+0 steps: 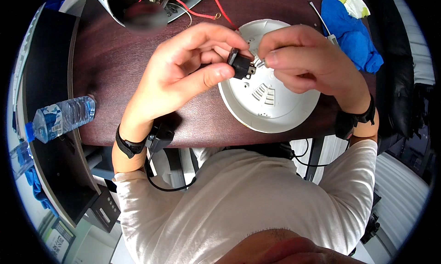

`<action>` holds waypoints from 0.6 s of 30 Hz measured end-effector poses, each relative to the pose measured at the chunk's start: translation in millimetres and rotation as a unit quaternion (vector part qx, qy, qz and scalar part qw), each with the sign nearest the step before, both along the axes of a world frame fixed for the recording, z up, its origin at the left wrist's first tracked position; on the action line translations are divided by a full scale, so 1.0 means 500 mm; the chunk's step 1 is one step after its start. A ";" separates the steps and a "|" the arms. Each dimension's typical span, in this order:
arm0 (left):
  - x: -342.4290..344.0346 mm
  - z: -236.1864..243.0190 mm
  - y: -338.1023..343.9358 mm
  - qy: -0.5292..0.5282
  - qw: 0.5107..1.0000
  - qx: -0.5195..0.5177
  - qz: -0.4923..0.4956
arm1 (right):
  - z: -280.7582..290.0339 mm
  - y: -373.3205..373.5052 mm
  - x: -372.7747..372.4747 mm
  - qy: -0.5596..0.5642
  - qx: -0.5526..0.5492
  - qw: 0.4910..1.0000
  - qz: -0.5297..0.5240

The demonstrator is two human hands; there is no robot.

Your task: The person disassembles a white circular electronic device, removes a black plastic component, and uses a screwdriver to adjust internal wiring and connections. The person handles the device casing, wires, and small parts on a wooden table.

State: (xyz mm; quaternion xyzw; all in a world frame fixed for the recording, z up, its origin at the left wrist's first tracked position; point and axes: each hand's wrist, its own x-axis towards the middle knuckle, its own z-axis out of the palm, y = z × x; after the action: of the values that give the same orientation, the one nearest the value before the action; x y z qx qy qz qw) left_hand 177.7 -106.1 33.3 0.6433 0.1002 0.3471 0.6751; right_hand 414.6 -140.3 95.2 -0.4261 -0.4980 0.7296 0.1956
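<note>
Step in hand: we judge that we are working on the metal terminals of a small black socket part point(240, 64), held up above the table.
Left hand point(183, 73): thumb and forefinger pinch the black socket part by its body; the other fingers are curled loosely behind it.
Right hand point(305, 62): thumb and forefinger are pressed together on something thin and metallic at the terminals; we cannot tell if it is a wire end or a small tool.
Place of the part: between both hands, over the left edge of the white round plastic cover point(268, 105), not touching it.
Next move, our judgement: it asks for a steady left pinch and a fine, exact motion of the right fingertips.
Around: red wires point(195, 11) and an open appliance body point(138, 6) at the far side, a blue cloth point(351, 34) at far right, a water bottle point(62, 118) lying at left.
In the way: our own fingers hide the terminals partly.
</note>
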 end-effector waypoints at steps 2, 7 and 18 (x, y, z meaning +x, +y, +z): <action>-0.001 -0.001 0.002 0.004 1.000 0.005 0.000 | -0.003 0.000 -0.001 -0.007 -0.009 1.000 0.013; 0.001 -0.005 0.000 0.004 1.000 -0.011 -0.001 | -0.006 0.001 -0.008 -0.036 0.013 0.999 0.018; -0.001 -0.005 0.000 0.031 0.999 0.002 0.034 | -0.026 -0.018 -0.026 -0.139 0.296 0.944 -0.048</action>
State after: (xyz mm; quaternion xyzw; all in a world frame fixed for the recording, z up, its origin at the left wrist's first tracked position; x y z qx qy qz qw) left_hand 177.3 -106.2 30.8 0.6514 0.1425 0.3501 0.6580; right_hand 401.4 -149.2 82.3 -0.4698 -0.6927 0.4724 0.2761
